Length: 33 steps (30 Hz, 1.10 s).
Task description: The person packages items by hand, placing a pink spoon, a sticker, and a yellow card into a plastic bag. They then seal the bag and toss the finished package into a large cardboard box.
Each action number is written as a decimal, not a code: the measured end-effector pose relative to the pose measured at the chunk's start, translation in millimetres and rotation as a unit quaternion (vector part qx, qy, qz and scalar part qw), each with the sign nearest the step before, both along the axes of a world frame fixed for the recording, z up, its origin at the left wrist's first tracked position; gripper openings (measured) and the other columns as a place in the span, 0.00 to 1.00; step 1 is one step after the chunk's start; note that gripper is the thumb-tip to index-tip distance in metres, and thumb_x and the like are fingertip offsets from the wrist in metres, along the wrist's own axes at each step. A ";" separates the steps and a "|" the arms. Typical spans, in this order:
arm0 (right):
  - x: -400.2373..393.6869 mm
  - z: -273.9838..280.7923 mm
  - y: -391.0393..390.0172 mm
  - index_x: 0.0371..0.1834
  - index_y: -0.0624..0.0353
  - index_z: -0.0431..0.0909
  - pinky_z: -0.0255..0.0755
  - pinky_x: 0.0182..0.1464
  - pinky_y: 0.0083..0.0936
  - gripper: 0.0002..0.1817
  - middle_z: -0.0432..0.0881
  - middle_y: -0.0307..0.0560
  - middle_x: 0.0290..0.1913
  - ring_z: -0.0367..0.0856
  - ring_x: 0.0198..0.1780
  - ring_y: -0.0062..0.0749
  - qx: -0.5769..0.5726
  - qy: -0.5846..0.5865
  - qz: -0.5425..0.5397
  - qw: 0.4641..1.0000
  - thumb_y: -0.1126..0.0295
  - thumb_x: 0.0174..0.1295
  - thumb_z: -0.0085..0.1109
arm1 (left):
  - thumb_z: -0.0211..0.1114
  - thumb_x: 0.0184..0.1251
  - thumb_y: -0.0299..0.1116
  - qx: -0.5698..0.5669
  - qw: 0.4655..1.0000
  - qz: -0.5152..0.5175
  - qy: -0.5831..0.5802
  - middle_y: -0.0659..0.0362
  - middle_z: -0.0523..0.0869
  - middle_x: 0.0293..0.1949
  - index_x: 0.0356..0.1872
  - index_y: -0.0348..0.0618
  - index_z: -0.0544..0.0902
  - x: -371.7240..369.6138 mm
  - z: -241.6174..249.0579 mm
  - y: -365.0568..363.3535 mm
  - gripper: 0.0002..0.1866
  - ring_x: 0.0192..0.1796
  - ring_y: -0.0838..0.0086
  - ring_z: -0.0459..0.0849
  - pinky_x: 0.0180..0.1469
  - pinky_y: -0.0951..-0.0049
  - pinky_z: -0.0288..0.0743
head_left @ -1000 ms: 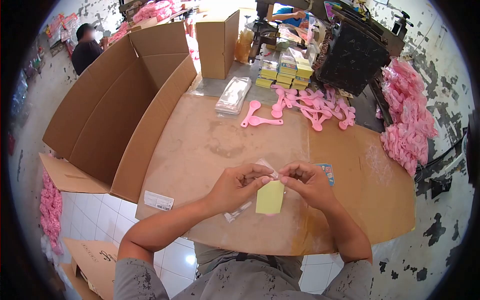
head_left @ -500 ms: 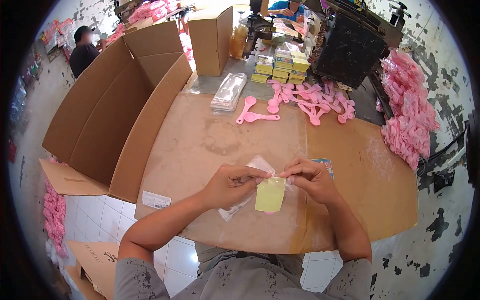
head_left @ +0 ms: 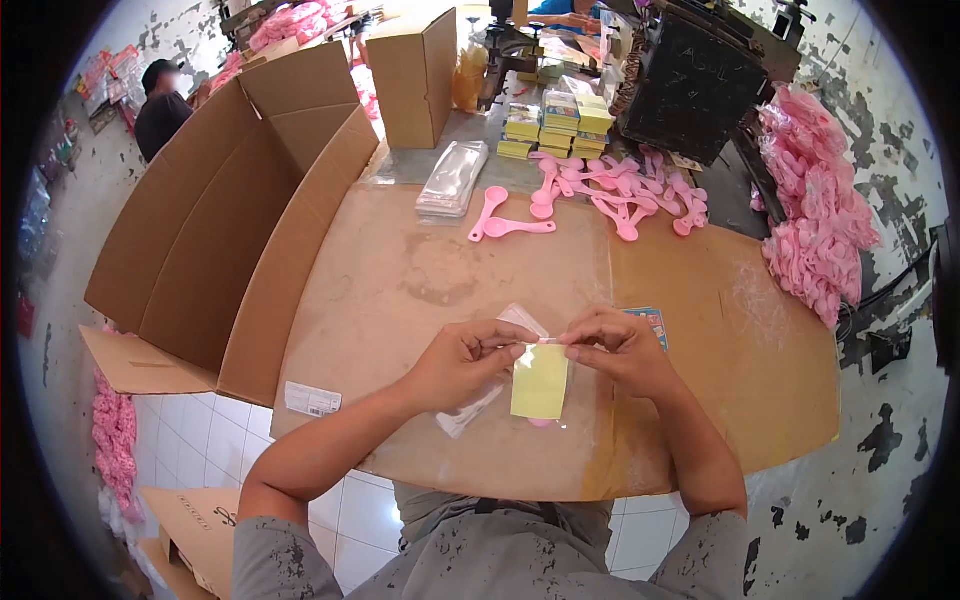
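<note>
A pale yellow card (head_left: 540, 382) hangs upright below the fingers (head_left: 520, 352), pinched at its top edge between both sets of fingertips. A clear plastic sleeve (head_left: 480, 398) lies slack behind it, one end poking above the fingers, the other trailing down-left beneath them.

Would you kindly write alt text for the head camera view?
Two hands, left hand and right hand, pinch a clear plastic bag with a yellow card over a cardboard-covered table. Beyond lie loose pink spoons and an open carton.
</note>
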State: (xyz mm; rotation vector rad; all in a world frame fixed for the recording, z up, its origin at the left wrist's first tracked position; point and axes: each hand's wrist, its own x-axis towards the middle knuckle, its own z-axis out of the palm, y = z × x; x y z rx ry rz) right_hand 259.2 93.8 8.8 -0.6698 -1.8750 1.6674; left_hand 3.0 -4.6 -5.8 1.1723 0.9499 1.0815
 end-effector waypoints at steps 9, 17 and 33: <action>1.3 -3.4 -2.0 0.58 0.65 0.82 0.77 0.48 0.20 0.14 0.85 0.35 0.42 0.82 0.44 0.17 -0.007 -0.048 0.043 0.998 0.75 0.72 0.69 | 0.64 0.81 0.28 0.023 0.993 0.067 -0.093 0.56 0.91 0.51 0.61 0.33 0.82 5.3 14.0 -1.9 0.14 0.51 0.77 0.90 0.53 0.73 0.85; 12.3 32.2 1.6 0.57 0.61 0.84 0.77 0.48 0.21 0.13 0.85 0.36 0.43 0.82 0.44 0.18 0.037 -0.031 -0.027 0.998 0.73 0.72 0.69 | 0.62 0.83 0.30 0.099 0.976 0.190 0.038 0.57 0.90 0.51 0.62 0.36 0.80 -32.7 11.7 5.0 0.14 0.50 0.77 0.89 0.47 0.73 0.85; 94.1 20.2 57.9 0.49 0.62 0.88 0.74 0.60 0.35 0.14 0.85 0.47 0.46 0.82 0.52 0.38 0.210 -0.288 -0.126 0.926 0.73 0.59 0.75 | 0.78 0.63 0.38 0.160 0.868 0.128 0.452 0.55 0.87 0.41 0.48 0.41 0.86 -15.2 -1.6 5.3 0.17 0.42 0.59 0.86 0.46 0.63 0.80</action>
